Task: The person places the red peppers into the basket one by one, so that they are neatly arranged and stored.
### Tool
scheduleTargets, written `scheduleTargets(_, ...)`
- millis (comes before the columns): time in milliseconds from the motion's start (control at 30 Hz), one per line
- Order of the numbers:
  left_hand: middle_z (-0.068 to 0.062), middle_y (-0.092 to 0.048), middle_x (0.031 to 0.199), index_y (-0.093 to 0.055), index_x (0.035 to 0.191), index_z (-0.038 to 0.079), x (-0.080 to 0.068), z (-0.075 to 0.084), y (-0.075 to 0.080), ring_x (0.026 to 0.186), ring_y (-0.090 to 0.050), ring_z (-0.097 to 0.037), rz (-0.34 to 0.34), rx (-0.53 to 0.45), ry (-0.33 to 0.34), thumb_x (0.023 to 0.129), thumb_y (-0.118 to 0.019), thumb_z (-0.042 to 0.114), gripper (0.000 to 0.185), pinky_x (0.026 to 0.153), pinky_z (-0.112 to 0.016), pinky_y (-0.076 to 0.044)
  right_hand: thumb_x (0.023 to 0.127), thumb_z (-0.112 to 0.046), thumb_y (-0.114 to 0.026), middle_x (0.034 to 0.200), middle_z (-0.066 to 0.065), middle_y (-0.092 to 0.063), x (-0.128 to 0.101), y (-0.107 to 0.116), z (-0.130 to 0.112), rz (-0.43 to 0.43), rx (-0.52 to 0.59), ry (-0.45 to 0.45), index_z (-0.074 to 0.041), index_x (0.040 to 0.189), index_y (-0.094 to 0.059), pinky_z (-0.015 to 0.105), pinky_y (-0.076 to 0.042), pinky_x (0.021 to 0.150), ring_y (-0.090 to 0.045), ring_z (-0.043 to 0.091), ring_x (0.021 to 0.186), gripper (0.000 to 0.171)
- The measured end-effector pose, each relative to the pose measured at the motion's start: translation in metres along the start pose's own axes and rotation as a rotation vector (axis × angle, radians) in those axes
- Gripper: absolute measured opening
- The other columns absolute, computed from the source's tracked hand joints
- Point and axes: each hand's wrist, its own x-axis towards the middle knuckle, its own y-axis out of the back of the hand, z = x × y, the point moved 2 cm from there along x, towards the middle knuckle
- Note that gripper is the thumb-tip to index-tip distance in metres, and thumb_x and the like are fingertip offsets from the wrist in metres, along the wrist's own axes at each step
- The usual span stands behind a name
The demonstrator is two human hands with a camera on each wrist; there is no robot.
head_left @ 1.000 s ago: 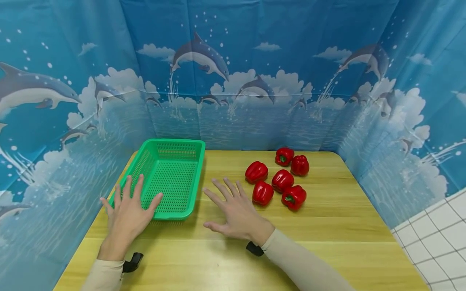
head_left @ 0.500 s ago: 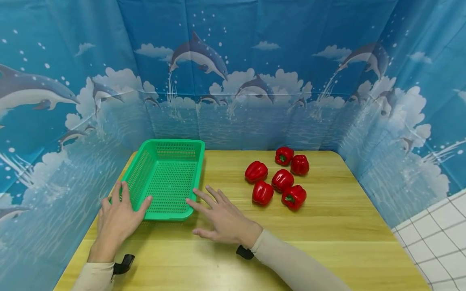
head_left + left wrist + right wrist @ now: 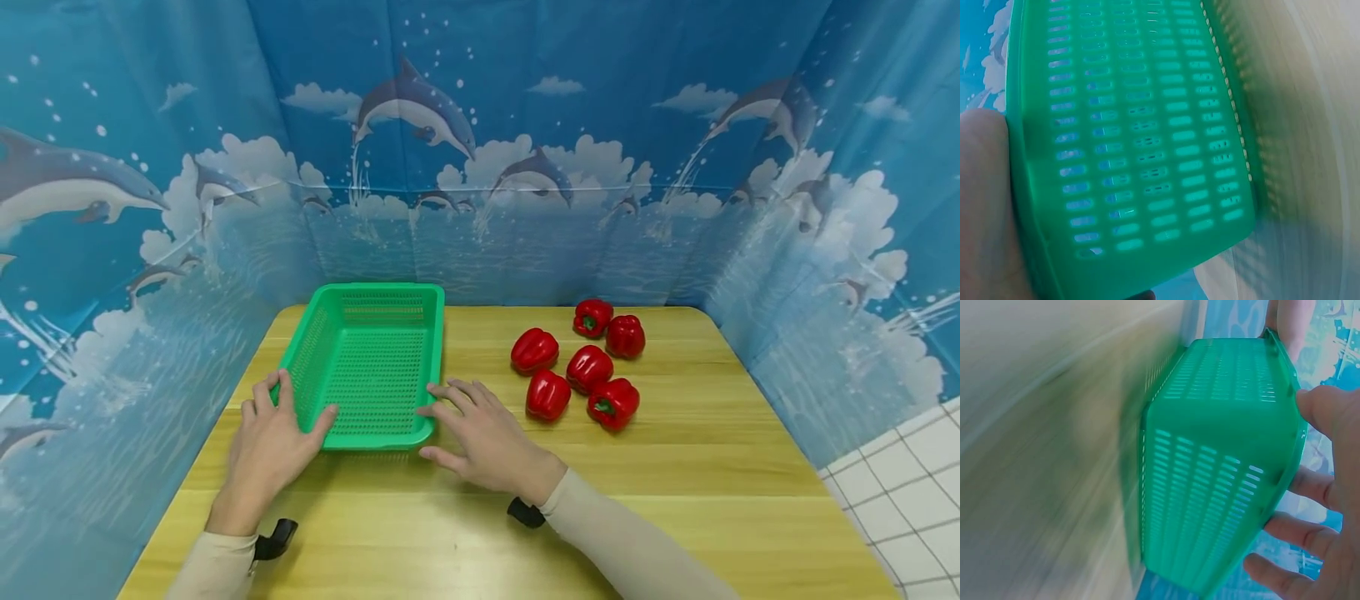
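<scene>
1. Gripping the green perforated basket at its near end were both hands; the basket stood on the wooden table, left of centre, with its far end close to the dolphin-print backdrop.
2. No brand, label or legible writing showed on the basket, the peppers or the backdrop.
3. Left hand: palm lay at the near left corner, fingers curled over the left rim, thumb hooked over the near rim into the basket. The left wrist view showed the palm flat against the rim of the basket.
4. Right hand: fingers spread moderately, tips touching the near right corner and outer right wall, thumb at the near rim. In the right wrist view the fingers wrapped the corner of the basket; the table surface was blurred there.
5. Both forearms wore pale sleeves, each with a black wrist mount.
6. Six red bell peppers lay in a loose cluster on the table right of the basket, apart from it and from the right hand; the nearest one was just beyond that hand's knuckles.
7. White tiled floor was visible at the lower right.
</scene>
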Motion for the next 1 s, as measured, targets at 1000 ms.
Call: scheduleTargets(1000, -0.035, -0.015, 0.189, -0.012, 0.181, -0.014, 0.008, 0.070, -0.026, 0.158, -0.050, -0.065, -0.038, -0.063, -0.150, 0.114, -0.062, 0.067, 0.117, 0.116, -0.073, -0.057, 0.098, -0.050, -0.093, 0.156, 0.009, -0.073, -0.057, 0.026, 0.051, 0.166, 0.020, -0.048, -0.019, 0.129, -0.082, 0.066, -0.052, 0.131, -0.069, 0.032, 0.146, 0.045)
